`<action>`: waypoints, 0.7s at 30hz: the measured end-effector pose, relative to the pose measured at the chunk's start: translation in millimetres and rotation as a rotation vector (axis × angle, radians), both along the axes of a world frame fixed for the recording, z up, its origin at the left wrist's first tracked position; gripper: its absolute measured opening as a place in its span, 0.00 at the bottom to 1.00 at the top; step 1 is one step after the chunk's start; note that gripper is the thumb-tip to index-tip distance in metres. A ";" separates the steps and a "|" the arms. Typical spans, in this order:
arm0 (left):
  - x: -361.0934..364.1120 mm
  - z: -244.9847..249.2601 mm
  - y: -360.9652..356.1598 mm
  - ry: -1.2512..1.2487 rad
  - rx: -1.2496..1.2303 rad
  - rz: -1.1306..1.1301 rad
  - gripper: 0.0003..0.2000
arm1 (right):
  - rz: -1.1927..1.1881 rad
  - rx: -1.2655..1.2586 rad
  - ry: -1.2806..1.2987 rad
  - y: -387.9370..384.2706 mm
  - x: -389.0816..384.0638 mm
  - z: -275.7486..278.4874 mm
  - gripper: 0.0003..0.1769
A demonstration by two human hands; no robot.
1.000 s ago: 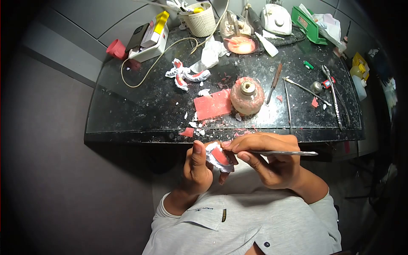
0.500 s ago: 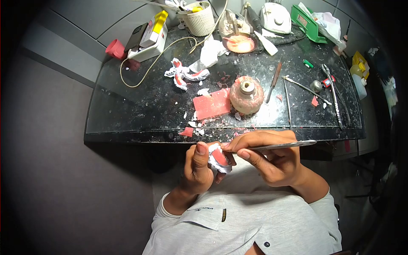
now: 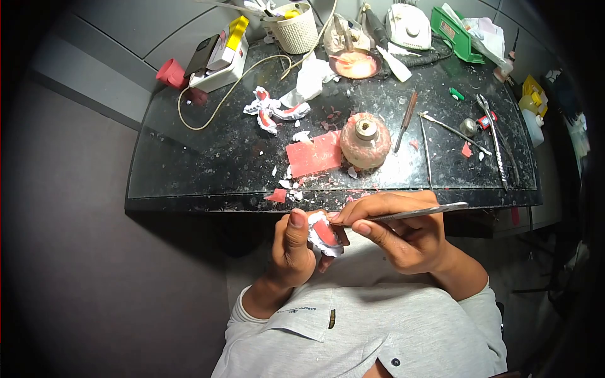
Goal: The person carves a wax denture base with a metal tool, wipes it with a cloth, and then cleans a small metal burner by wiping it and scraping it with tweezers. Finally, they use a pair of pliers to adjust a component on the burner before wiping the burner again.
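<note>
In front of my chest, my left hand (image 3: pixel 295 247) grips a small white dental impression piece (image 3: pixel 325 234) with a pink wax-like face turned up. Its thumb stands upright at the left side and the other fingers go behind the piece. My right hand (image 3: pixel 403 233) is closed round a slim metal spatula-like carving tool (image 3: pixel 421 213). The tool's broad flat end points right, past the hand. Its working end lies near the upper right rim of the white piece, mostly hidden by the fingertips.
On the black bench (image 3: pixel 201 160) lie a pink wax sheet (image 3: pixel 310 156), a round spirit burner (image 3: pixel 365 143), other white-and-pink pieces (image 3: pixel 267 110), a wooden-handled knife (image 3: pixel 408 116) and several metal tools (image 3: pixel 496 145). A basket (image 3: pixel 296 31) and a wax dish (image 3: pixel 356 64) stand behind.
The flat end of the carving tool has tilted slightly upward, and my right hand has shifted a little. My left hand and the white piece have hardly moved.
</note>
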State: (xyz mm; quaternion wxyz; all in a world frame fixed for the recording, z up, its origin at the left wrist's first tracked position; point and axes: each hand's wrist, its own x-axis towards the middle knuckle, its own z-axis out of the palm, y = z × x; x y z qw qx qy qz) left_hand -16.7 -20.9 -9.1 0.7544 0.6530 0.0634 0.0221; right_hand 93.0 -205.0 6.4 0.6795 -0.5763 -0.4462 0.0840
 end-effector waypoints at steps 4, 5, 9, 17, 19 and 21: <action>0.1 -2.2 0.9 -0.011 -0.009 0.007 0.45 | -0.006 0.012 -0.040 0.8 0.8 -0.3 0.08; -0.1 -2.4 1.0 -0.014 -0.014 0.010 0.45 | -0.004 0.020 -0.050 1.0 0.7 -0.9 0.08; 0.5 -3.1 1.9 -0.017 -0.011 0.004 0.44 | -0.010 0.002 -0.006 0.6 0.1 0.1 0.08; 10.9 -5.3 9.6 0.043 -0.223 -0.027 0.46 | 0.021 0.076 0.116 -2.5 1.1 1.3 0.09; 15.8 -3.4 8.1 0.046 -0.270 -0.009 0.47 | -0.005 0.105 0.101 -4.6 2.3 0.7 0.09; 20.5 -9.3 8.8 -0.035 -0.353 -0.024 0.48 | -0.071 0.143 -0.049 -6.5 7.5 -0.7 0.08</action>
